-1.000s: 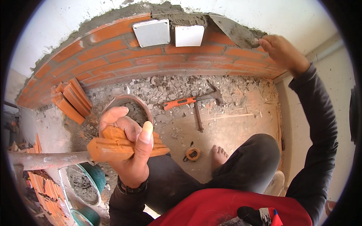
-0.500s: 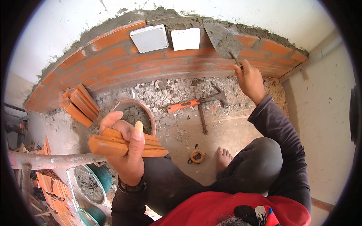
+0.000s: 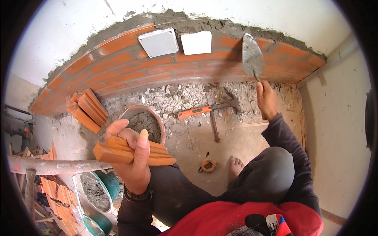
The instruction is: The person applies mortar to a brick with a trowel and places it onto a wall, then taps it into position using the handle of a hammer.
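Note:
My left hand (image 3: 134,161) is closed around an orange grooved brick (image 3: 118,151), held up in front of a mortar bucket (image 3: 162,128). In my right hand (image 3: 267,100) is the handle of a pointed trowel (image 3: 252,57), its blade smeared with grey mortar and raised in front of the wall's right part. The low brick wall (image 3: 157,69) curves across the view, with wet mortar (image 3: 204,26) along its top. Two pale box covers, one grey (image 3: 158,42) and one white (image 3: 196,43), sit in its upper courses.
Several loose bricks (image 3: 87,110) lean at the wall's left. A claw hammer (image 3: 212,109) lies on rubble (image 3: 173,96), and a tape measure (image 3: 208,164) rests near my bare foot (image 3: 235,167). A pole (image 3: 55,166), a green mortar tub (image 3: 108,185) and stacked bricks (image 3: 59,200) are at lower left.
My right hand has drawn the trowel back from the mortar at the wall's top, to the right and nearer, turning its blade. My left hand still holds the brick in nearly the same place.

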Action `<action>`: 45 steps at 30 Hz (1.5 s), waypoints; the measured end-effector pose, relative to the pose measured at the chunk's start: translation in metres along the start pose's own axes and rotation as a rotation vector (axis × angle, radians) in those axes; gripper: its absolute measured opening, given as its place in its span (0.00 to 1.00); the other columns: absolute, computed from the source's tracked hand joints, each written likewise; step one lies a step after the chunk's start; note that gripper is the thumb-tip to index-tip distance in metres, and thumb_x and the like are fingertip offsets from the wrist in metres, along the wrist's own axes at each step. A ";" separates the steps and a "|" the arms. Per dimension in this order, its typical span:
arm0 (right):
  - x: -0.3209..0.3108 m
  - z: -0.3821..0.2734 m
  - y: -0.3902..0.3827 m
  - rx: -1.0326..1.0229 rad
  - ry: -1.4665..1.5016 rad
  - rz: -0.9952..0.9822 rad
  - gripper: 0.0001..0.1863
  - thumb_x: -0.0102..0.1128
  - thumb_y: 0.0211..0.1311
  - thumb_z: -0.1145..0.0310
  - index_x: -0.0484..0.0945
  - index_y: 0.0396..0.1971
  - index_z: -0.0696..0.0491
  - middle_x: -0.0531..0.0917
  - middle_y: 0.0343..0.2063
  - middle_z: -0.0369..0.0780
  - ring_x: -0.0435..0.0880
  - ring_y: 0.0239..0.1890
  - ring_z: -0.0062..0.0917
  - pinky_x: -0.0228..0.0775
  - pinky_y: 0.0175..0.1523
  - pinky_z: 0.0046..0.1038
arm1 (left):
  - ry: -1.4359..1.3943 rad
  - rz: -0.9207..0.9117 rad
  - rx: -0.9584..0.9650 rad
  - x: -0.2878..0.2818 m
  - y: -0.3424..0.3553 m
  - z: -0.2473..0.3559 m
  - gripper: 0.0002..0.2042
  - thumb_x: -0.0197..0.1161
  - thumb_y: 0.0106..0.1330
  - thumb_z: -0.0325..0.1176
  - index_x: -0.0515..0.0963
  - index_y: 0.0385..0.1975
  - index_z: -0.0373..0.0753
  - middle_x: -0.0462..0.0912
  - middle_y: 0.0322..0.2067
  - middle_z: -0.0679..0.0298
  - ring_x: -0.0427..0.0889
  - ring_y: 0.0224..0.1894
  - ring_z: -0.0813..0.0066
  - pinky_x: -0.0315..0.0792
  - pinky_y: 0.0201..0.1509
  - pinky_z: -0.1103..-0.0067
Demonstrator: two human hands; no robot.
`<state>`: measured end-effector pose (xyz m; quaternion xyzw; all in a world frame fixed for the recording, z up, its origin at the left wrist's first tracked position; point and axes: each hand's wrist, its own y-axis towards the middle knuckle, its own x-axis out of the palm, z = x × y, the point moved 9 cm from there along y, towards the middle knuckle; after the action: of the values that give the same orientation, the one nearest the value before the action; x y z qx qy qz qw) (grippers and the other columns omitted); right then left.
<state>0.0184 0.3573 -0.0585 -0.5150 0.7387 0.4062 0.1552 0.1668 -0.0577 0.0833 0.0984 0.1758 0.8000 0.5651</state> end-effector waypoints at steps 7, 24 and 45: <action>-0.045 -0.096 0.029 0.033 -0.050 -0.421 0.14 0.52 0.72 0.63 0.78 0.37 0.61 0.74 0.17 0.49 0.75 0.18 0.40 0.65 0.26 0.37 | -0.007 -0.009 -0.020 0.005 0.002 0.000 0.20 0.57 0.65 0.21 0.65 0.57 0.31 0.65 0.29 0.72 0.65 0.32 0.85 0.61 0.40 0.87; -0.020 -0.205 0.117 -0.119 -0.272 -0.959 0.19 0.47 0.73 0.60 0.76 0.27 0.59 0.69 0.13 0.33 0.69 0.11 0.18 0.64 0.15 0.23 | -0.164 -0.009 -0.024 -0.009 0.001 0.007 0.25 0.67 0.59 0.19 0.66 0.55 0.34 0.65 0.26 0.72 0.66 0.28 0.84 0.64 0.36 0.86; -0.021 -0.229 0.135 -0.017 -0.433 -0.972 0.18 0.46 0.72 0.60 0.73 0.24 0.55 0.68 0.13 0.32 0.67 0.12 0.17 0.62 0.16 0.23 | -0.180 -0.066 -0.007 -0.001 0.002 0.009 0.22 0.61 0.62 0.21 0.66 0.56 0.34 0.64 0.29 0.72 0.63 0.30 0.86 0.59 0.35 0.87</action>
<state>-0.0493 0.2158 0.1570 -0.7036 0.3626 0.3904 0.4702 0.1685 -0.0576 0.0923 0.1621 0.1245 0.7695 0.6051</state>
